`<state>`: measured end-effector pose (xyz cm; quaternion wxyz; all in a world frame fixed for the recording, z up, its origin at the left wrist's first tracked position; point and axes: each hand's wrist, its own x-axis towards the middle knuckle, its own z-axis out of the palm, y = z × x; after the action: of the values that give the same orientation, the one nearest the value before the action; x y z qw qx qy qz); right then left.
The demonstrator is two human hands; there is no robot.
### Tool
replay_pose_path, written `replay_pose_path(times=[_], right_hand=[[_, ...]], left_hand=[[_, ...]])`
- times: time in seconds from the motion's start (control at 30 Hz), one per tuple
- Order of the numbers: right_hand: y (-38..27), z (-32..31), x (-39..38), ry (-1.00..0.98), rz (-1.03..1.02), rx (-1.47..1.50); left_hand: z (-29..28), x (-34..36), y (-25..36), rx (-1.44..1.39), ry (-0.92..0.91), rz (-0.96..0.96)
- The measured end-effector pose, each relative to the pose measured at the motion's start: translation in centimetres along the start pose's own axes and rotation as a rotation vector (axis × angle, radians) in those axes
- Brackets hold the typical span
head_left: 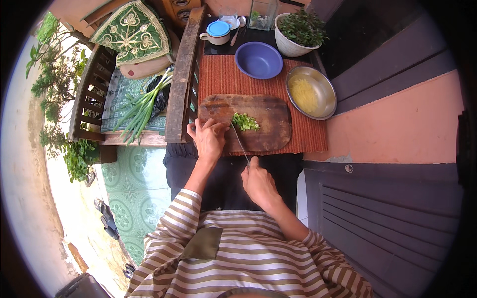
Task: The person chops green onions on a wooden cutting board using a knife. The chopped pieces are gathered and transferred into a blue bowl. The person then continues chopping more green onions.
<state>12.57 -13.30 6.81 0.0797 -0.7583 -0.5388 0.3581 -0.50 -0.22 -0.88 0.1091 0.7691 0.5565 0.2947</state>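
My right hand (259,183) is closed round the handle of a knife (239,141). Its blade slants up and left over the wooden cutting board (271,129), with the tip end close to my left fingers. Bent over the left part of the board, my left hand (207,138) has its fingers drawn together beside the blade; what they hold, if anything, is hidden. A small heap of chopped green pieces (245,122), apparently scallion, lies on the board just right of the blade.
Behind the board stand a blue bowl (258,60), a lidded mug (217,33) and a potted plant (298,32). A metal bowl (325,99) with pale yellow shreds (303,94) sits at right. Whole scallions (144,111) lie on the seat at left, past a wooden armrest (183,84).
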Motion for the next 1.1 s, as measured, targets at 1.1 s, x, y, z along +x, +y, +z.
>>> replay_pose_path(times=[1.1], right_hand=[[0.7,0.7,0.2,0.009,0.004,0.015]], left_hand=[[-0.9,1.1,0.6,0.081,-0.06,-0.066]])
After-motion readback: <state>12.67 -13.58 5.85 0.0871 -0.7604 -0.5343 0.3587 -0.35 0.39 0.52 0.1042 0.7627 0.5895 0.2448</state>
